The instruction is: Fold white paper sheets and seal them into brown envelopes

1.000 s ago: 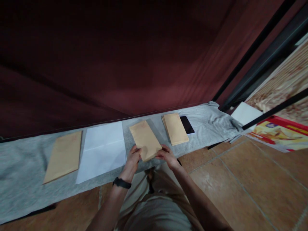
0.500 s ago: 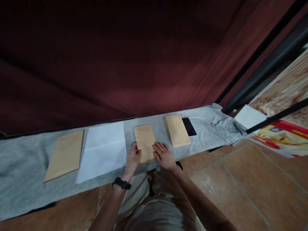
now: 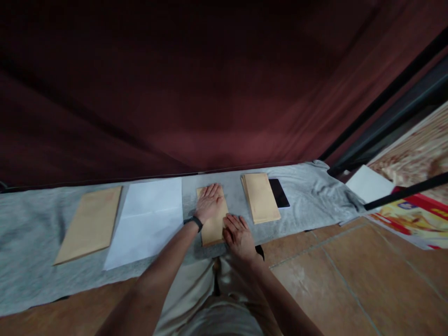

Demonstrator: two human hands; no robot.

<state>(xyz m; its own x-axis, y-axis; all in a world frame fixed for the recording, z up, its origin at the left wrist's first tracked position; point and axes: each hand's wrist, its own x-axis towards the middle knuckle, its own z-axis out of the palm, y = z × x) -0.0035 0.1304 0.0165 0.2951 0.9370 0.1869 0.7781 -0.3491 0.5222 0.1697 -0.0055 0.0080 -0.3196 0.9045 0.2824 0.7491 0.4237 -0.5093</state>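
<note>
A brown paper envelope (image 3: 213,228) lies flat on the grey cloth right in front of me. My left hand (image 3: 209,204), a black band on its wrist, rests flat across the envelope's upper part with the fingers stretched out. Along the envelope's lower right edge lies my right hand (image 3: 239,236), its fingers extended and touching the paper. To the left is a stack of white paper sheets (image 3: 150,219) with a crease across it. Right of my hands sits a small stack of brown envelopes (image 3: 262,198).
Farther left lie more brown envelopes (image 3: 89,224). A dark-screened phone or tablet (image 3: 279,192) is partly under the right stack. Grey cloth (image 3: 308,191) covers the narrow bench, with a dark red curtain (image 3: 210,93) behind it. Black bars (image 3: 402,88) and a colourful printed box (image 3: 416,217) stand at right.
My left hand has moved from the envelope's left edge up onto its top surface and flattened out. The right hand stays at the right edge. The view has shifted slightly.
</note>
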